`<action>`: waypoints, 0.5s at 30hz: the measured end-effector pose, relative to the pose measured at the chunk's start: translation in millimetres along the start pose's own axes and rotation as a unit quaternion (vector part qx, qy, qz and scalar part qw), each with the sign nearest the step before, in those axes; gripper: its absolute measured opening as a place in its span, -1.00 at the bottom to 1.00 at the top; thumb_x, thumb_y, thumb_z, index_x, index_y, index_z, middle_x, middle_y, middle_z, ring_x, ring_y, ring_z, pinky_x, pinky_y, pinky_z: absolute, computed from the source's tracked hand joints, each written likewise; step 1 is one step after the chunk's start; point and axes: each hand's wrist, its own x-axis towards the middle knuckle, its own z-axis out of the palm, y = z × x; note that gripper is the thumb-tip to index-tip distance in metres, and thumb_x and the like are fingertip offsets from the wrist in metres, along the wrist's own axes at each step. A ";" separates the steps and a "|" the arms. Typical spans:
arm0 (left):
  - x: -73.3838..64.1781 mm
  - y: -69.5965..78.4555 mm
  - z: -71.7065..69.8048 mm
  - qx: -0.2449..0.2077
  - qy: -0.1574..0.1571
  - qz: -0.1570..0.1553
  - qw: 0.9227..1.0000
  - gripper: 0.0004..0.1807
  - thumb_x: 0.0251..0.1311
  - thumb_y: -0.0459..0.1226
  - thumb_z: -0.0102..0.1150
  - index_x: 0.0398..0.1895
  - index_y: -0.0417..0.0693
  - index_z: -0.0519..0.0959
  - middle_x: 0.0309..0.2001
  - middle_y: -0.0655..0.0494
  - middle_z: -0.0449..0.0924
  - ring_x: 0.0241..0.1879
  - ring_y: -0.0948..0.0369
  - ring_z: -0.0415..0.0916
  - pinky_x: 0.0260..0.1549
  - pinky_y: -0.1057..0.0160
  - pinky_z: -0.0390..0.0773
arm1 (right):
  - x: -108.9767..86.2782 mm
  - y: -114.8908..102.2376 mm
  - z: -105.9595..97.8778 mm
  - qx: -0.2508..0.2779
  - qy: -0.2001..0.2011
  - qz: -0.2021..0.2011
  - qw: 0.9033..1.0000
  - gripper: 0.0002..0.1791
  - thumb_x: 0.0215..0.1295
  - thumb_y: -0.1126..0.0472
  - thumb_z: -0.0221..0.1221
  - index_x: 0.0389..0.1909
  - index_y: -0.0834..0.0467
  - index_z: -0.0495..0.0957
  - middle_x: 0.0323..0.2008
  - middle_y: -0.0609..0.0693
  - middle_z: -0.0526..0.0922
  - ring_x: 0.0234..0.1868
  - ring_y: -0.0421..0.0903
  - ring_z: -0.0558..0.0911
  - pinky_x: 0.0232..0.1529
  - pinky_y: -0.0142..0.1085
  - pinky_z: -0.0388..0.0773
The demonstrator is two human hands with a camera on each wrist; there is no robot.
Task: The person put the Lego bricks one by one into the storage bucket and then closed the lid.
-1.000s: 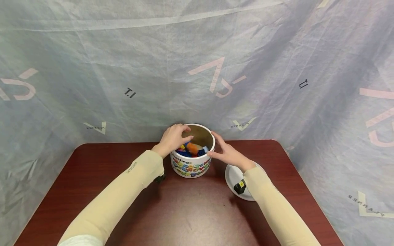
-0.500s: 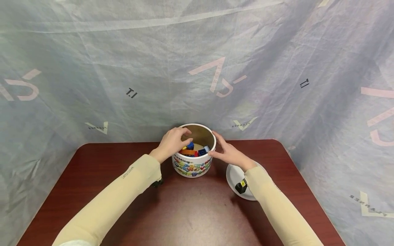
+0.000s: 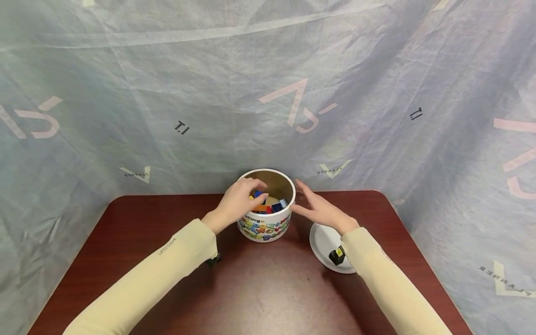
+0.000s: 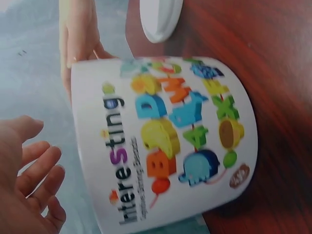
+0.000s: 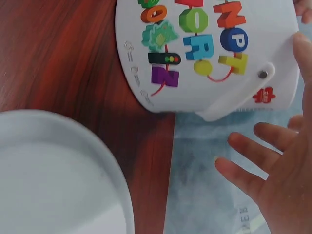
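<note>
A white tub [image 3: 264, 231] printed with colourful letters and animals stands upright at the back of the table. Inside it lie several toy blocks, among them an orange piece [image 3: 261, 209] and a dark blue one [image 3: 276, 207]. My left hand [image 3: 237, 199] hovers over the tub's left rim, fingers loosely bent, with nothing between thumb and fingertips. In the left wrist view the left hand [image 4: 34, 180] shows relaxed, parted fingers. At the tub's right side my right hand [image 3: 324, 213] is spread, thumb right at the rim, holding nothing.
A round white lid [image 3: 320, 251] lies on the table right of the tub, partly under the right sleeve. A small black device [image 3: 337, 255] with a yellow mark shows beside that sleeve. A grey printed curtain [image 3: 268, 93] hangs close behind the tub.
The orange piece, blurred a second ago, now lies still in the tub. My right fingers have drawn slightly off the rim, and my left hand has shifted a little towards me.
</note>
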 end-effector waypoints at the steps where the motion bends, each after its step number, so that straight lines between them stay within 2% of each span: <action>1: -1.1 2.6 1.5 -0.003 0.004 0.008 1.000 -0.68 0.42 -0.10 0.30 0.09 -0.08 0.71 0.02 0.06 0.71 0.08 0.05 0.61 0.12 0.00 0.61 | -3.0 0.9 -1.7 -0.008 0.004 0.005 1.000 0.02 0.46 -0.25 0.21 0.71 -0.04 -0.13 0.58 0.05 0.25 0.50 0.06 0.38 0.39 0.14 0.40; 5: -5.4 16.6 8.8 0.003 0.026 0.044 0.999 -0.74 0.37 -0.12 0.35 0.00 -0.04 0.73 -0.08 0.08 0.73 -0.01 0.03 0.63 0.01 0.04 0.63 | -16.2 5.9 -9.5 -0.058 0.013 0.014 0.998 -0.05 0.45 -0.29 0.19 0.66 0.07 0.07 0.57 0.07 0.27 0.48 0.12 0.40 0.40 0.12 0.40; 9: -11.4 34.2 17.6 0.021 0.040 0.080 0.996 -0.80 0.32 -0.16 0.39 -0.08 -0.03 0.73 -0.21 0.10 0.74 -0.14 0.06 0.66 -0.14 0.04 0.62 | -29.4 14.4 -15.9 -0.108 0.022 -0.002 0.994 -0.20 0.50 -0.23 0.17 0.55 0.16 0.28 0.48 0.16 0.41 0.42 0.15 0.48 0.35 0.10 0.45; 15: -19.7 52.2 35.0 0.005 0.015 0.094 0.995 -0.78 0.33 -0.12 0.39 -0.07 -0.01 0.72 -0.21 0.13 0.73 -0.20 0.14 0.64 -0.22 0.13 0.65 | -52.9 28.6 -24.8 -0.139 0.036 -0.001 0.990 -0.42 0.53 -0.07 0.19 0.40 0.17 0.48 0.36 0.14 0.54 0.28 0.14 0.61 0.23 0.10 0.56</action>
